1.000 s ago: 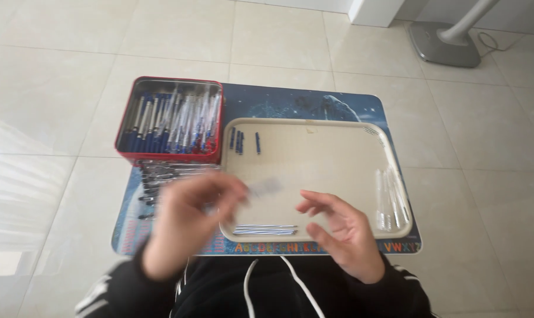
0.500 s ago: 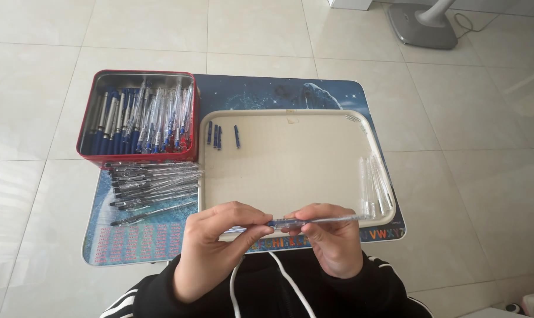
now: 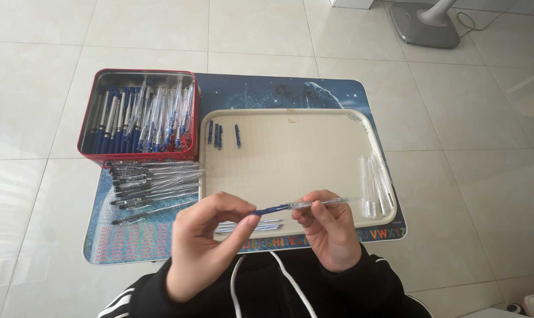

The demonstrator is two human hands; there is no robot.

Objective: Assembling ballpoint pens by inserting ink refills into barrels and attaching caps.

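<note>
Hands are gripping one pen (image 3: pixel 299 205) above the cream tray (image 3: pixel 290 171): left hand (image 3: pixel 205 247) pinching its blue end, right hand (image 3: pixel 328 235) holding its clear barrel.

A person in a black long-sleeved hooded top, seen from above: two white drawstring cords (image 3: pixel 281 281) hang down the chest, and white stripes (image 3: pixel 118 303) run along the left sleeve. Snug black cuffs end at the wrists, leaving the bare left hand (image 3: pixel 205 247) and bare right hand (image 3: pixel 330 232) uncovered, without gloves or rings.
</note>
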